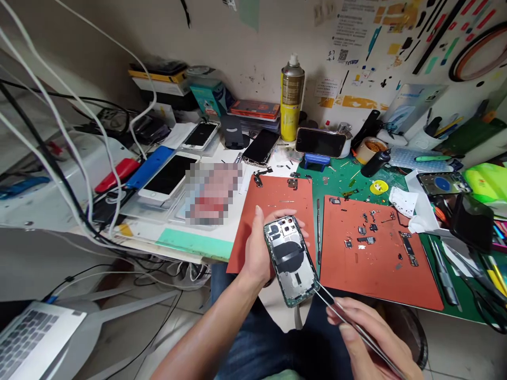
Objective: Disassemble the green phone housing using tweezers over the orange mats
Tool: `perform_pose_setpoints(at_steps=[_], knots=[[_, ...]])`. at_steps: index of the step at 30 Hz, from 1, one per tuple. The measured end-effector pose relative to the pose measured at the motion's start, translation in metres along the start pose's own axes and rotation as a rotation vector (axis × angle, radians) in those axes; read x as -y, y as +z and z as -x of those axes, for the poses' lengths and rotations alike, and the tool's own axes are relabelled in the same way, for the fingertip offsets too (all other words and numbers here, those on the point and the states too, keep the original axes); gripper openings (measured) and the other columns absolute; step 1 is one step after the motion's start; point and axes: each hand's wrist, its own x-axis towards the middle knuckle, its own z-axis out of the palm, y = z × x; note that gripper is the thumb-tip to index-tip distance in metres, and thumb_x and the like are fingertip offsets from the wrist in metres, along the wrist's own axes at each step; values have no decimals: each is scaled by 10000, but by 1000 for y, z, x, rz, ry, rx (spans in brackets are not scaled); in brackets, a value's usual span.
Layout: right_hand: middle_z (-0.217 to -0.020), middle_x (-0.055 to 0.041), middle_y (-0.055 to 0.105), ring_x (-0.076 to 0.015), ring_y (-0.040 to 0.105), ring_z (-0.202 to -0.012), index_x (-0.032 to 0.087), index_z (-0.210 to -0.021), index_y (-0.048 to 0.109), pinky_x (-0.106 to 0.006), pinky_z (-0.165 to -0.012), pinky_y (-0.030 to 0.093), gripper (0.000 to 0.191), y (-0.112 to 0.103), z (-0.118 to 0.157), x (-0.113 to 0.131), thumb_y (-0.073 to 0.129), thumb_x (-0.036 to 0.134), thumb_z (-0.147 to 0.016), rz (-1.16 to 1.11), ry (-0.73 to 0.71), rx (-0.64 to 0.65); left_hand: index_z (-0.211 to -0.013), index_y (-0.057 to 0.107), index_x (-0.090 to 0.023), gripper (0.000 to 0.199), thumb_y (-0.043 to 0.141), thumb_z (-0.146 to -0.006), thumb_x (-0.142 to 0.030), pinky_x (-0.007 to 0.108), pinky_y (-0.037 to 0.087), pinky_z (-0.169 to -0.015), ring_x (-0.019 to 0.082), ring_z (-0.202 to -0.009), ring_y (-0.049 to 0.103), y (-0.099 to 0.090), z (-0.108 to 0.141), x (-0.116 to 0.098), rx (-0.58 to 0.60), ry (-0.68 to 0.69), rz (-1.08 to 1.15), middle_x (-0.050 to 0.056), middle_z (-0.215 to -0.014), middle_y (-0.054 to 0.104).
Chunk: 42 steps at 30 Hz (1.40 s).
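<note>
My left hand (259, 248) holds a phone housing (291, 261) tilted over the table's front edge, its thumb along one side and fingers behind. The housing's inside faces me, with a bare metal frame and a round black pad. In my right hand (364, 330) is a pair of tweezers (348, 318), pinched between thumb and fingers. The tweezers' tips reach the housing's lower right corner; whether they grip anything there is too small to tell. Behind the housing lies one reddish-brown mat (273, 203). A second mat (380, 274) to the right bears several small phone parts (366, 240).
A metal pry tool (319, 232) lies between the mats. Phones (170, 177) and a yellow spray can (292, 100) stand along the back and left. At right are a pen-shaped screwdriver (443, 274), black scissors (485, 301) and a white box (423, 208). White cables (75, 126) hang at left.
</note>
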Motion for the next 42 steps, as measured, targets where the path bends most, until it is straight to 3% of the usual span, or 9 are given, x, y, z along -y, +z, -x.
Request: perform_pose_setpoints(at_steps=[6,11,19,23,25,30,42], knots=[[-992,-73,872,-297,858,-737,281,-1052,882,-392,-654,751,164,18,-3,-20,857,209,-907,-200,-30,45,-1097,789,-159,650,442,-1071,-708,392,684,-686,265,-774,813,-1,1,-1,10,-26,0,116,-907,811],[-1050,-108,864,-346,873,-813,255,-1093,873,-405,-638,762,178,14,-5,-28,841,190,-930,-302,58,32,-1066,811,-133,671,471,-1061,-712,378,685,-644,253,-740,802,1,5,-2,89,-62,-8,121,-892,805],[-1116,-92,825,-319,874,-883,271,-1176,844,-436,-726,771,268,14,-22,-32,729,112,-994,-386,-12,124,-1078,817,-120,678,461,-1072,-698,378,689,-633,267,-744,812,-3,11,1,149,-147,-26,146,-908,817],[-1064,-91,839,-275,866,-835,224,-1146,841,-395,-725,763,253,17,-25,-28,735,74,-972,-289,-145,149,-1079,817,-120,670,485,-1062,-702,413,704,-638,279,-747,816,-4,10,1,195,-182,15,149,-915,821],[-1019,-83,854,-259,861,-825,211,-1081,854,-344,-724,745,194,19,-21,-23,784,93,-943,-156,-197,99,-1082,818,-121,665,498,-1058,-703,415,708,-642,280,-762,819,-4,10,2,203,-181,33,149,-917,820],[-989,-47,871,-232,852,-847,244,-969,858,-300,-776,693,49,27,-7,-11,831,209,-949,27,-105,-73,-1087,827,-118,670,500,-1060,-702,414,712,-663,274,-770,817,-4,11,3,197,-158,7,147,-922,819],[-965,-43,871,-222,848,-829,250,-944,849,-293,-771,678,23,36,-6,-12,831,240,-954,19,-70,-126,-1098,827,-139,706,395,-1086,-698,452,704,-672,292,-727,818,-4,10,2,156,-169,-51,155,-943,826]])
